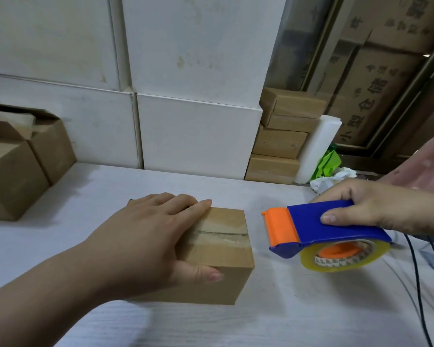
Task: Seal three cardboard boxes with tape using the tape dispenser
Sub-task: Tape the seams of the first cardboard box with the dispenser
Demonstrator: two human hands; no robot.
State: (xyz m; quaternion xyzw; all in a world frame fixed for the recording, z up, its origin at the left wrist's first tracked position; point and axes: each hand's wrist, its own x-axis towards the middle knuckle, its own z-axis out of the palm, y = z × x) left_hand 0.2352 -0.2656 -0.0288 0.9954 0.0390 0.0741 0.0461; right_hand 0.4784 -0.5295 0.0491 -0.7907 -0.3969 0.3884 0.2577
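Holding tight, my left hand (145,236) wraps over the small cardboard box (226,249) on the white table (261,321), fingers on top and thumb on the front, so it cannot slide. My right hand (376,204) grips the blue and orange tape dispenser (323,229) just beside the box. Its orange end faces the top seam (221,232), ready for taping.

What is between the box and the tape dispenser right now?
Only a bare strip of table. The head view shows the box and the dispenser apart, with just white tabletop in the gap.
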